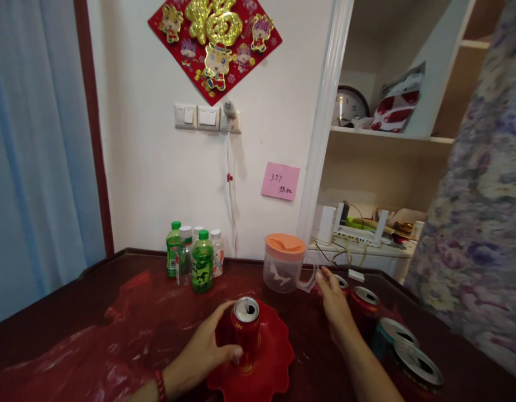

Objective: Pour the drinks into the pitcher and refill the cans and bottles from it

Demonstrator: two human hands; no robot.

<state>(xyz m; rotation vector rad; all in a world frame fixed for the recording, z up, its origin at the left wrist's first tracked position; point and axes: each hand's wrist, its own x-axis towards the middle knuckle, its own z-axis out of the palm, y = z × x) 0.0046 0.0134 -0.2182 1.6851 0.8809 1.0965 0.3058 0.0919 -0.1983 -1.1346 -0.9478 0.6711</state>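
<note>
My left hand [205, 352] is wrapped round a red drink can [246, 329] that stands upright in a red scalloped plastic plate [274, 363] on the dark table. My right hand [335, 304] reaches forward with its fingers closed round another red can [342, 282] at the front of a row of cans. That can is mostly hidden by the fingers. Just left of it stands a clear plastic pitcher [283, 265] with an orange lid.
More cans, red [364, 304] and teal [391, 335], line the right side of the table. Green and clear bottles [194, 259] stand at the back by the wall. A red plastic bag [115, 329] lies at the left. A flowered curtain [479, 223] hangs on the right, beside shelves.
</note>
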